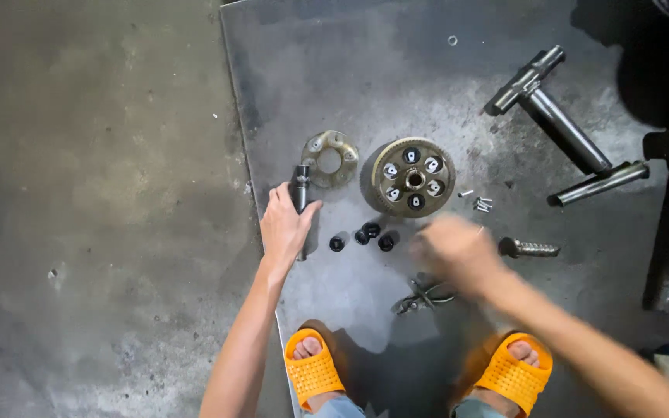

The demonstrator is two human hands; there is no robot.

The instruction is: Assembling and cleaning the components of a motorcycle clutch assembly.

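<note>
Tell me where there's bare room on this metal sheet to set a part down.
The metal sheet is bare at its far end, above the flat ring plate and toothed gear hub. It is crowded around both hands: black bushings, screws, pliers.

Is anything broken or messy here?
Nothing looks broken. The parts lie loose on the metal sheet: a gear, a plate, black bits and small screws. The right hand is blurred, so its grip is unclear.

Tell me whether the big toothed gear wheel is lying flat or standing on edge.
Lying flat: the gear wheel shows its full round face and centre hole upward on the metal sheet.
</note>
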